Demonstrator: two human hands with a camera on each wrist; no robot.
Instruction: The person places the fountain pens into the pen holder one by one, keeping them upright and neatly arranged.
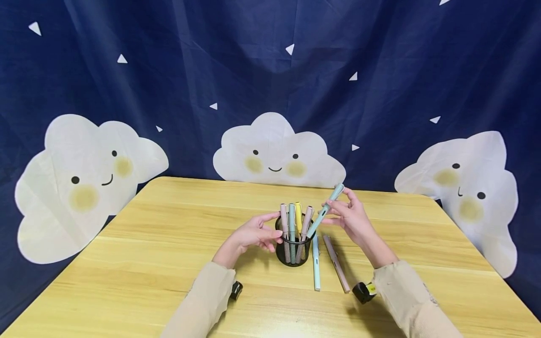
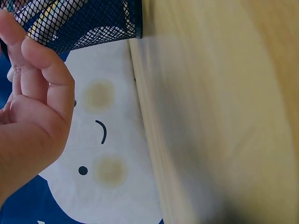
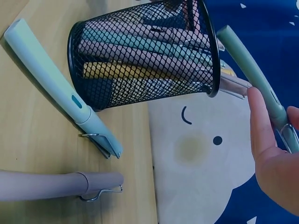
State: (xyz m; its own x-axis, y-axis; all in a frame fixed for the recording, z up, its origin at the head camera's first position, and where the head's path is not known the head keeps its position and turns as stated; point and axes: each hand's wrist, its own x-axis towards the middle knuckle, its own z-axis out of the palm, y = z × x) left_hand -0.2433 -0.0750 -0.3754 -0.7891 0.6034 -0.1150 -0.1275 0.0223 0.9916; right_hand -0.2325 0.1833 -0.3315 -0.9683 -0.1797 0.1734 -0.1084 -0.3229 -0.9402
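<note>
A black mesh pen holder (image 1: 292,256) stands on the table with several pens in it, among them a yellow pen (image 1: 298,218). At its left side, the left hand (image 1: 258,233) holds the rim between thumb and fingers. The right hand (image 1: 351,217) pinches a light green pen (image 1: 325,210) by its upper part, tilted, its lower end at the holder's right rim. In the right wrist view that green pen (image 3: 247,65) is beside the mouth of the mesh holder (image 3: 145,56). The left wrist view shows the left hand (image 2: 37,93) against the mesh (image 2: 107,23).
Right of the holder, a light blue pen (image 1: 316,265) and a mauve pen (image 1: 336,265) lie on the wooden table (image 1: 148,263). Behind the table hangs a dark blue cloth (image 1: 190,61) with white clouds. A black device is at each wrist.
</note>
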